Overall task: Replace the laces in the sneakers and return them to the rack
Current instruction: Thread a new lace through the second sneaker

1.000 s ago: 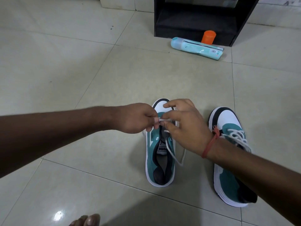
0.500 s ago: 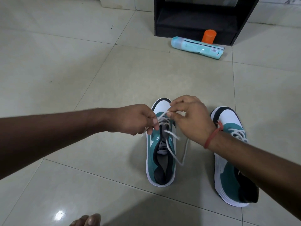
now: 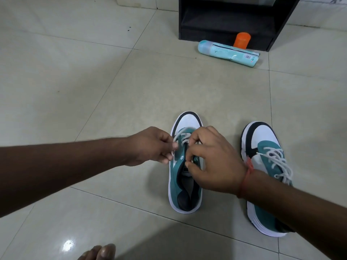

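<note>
Floor of pale glossy tiles gives you wide open room at 9 and 12 o'clock. Black open shoe rack waits at 1 o'clock; a mint plastic bottle lies before it. Laced teal-and-white sneaker stands at 3 o'clock. On the centre teal-and-white sneaker, your left hand pinches the white lace; your right hand pinches at an eyelet. Pull both ends evenly.

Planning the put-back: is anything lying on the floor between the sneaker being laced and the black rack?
Yes. A light blue tube lies across the floor before the rack, with an orange cap behind it, both beyond the sneaker.
</note>
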